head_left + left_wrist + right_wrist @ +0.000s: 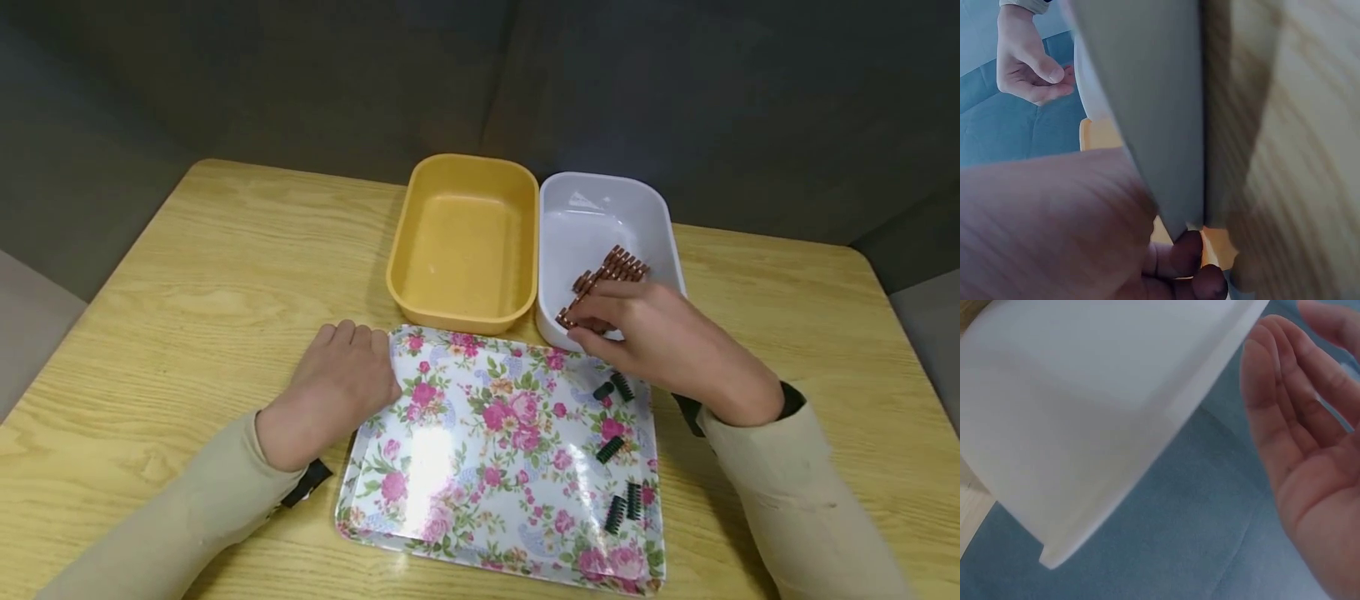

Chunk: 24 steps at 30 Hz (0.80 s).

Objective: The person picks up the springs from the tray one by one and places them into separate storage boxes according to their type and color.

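Note:
In the head view my left hand (pixel 341 383) grips the upper left corner of a flowered tray (pixel 465 450). The left wrist view shows its fingertips (pixel 1188 253) curled round the tray's edge. My right hand (pixel 637 325) hovers over the front rim of a white bin (pixel 570 217), fingers loosely bent. In the right wrist view its thumb stands apart from the fingers, and nothing shows between them. Copper-brown ribbed pieces (pixel 618 265), like small springs, lie in the bin beyond the fingertips, partly hidden by the hand. Several dark green ribbed pieces (pixel 611 450) lie along the tray's right side.
A yellow bin (pixel 468 267) stands against the white bin's left side, just beyond the tray. Everything sits on a wooden table (pixel 225 292). Dark grey panels (pixel 337 83) rise behind the table's far edge.

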### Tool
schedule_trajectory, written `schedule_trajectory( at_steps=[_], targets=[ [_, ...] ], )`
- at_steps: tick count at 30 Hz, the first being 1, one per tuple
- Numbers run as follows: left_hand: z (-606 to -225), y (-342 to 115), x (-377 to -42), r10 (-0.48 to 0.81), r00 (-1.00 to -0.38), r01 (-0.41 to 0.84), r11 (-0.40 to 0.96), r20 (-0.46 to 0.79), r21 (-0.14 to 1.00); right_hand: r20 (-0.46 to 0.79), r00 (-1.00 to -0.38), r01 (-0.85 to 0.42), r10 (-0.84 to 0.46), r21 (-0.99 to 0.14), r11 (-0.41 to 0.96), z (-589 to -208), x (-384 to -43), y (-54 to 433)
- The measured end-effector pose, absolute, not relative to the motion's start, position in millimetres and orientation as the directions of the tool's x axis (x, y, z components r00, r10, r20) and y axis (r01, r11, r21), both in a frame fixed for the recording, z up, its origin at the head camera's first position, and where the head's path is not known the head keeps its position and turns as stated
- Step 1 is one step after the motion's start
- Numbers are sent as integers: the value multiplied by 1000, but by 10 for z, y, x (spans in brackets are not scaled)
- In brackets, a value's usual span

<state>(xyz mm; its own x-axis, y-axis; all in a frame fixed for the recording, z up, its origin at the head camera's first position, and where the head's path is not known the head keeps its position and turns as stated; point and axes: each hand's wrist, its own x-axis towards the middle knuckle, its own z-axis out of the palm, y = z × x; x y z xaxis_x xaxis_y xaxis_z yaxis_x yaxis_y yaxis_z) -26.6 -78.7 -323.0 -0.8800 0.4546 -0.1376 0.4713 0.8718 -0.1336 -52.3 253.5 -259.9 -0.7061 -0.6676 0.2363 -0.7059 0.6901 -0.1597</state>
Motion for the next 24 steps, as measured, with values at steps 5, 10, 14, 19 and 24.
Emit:
schedule_trajectory(
  at_steps=[5, 10, 14, 19, 24],
  targets=[
    [-3249, -795, -265, 489, -865, 501, 850, -108, -161, 178, -733, -680, -656, -170, 713, -2572, -487, 2555],
    [-3259, -810, -267, 525, -844, 537, 820, -111, -197, 235, -724, -686, -648, -147, 713, -2510, -421, 2548],
    [-3267, -805, -265, 521, -845, 535, 820, -118, -203, 273, -712, -694, -647, -134, 707, -2443, -348, 2551],
    [-3266, -804, -263, 525, -845, 534, 818, -103, -215, 189, -722, -691, -665, -151, 707, -2405, -303, 2561],
    [-3258, -808, -260, 530, -842, 538, 815, -99, -216, 150, -734, -679, -662, -165, 715, -2386, -275, 2574]
  ],
)
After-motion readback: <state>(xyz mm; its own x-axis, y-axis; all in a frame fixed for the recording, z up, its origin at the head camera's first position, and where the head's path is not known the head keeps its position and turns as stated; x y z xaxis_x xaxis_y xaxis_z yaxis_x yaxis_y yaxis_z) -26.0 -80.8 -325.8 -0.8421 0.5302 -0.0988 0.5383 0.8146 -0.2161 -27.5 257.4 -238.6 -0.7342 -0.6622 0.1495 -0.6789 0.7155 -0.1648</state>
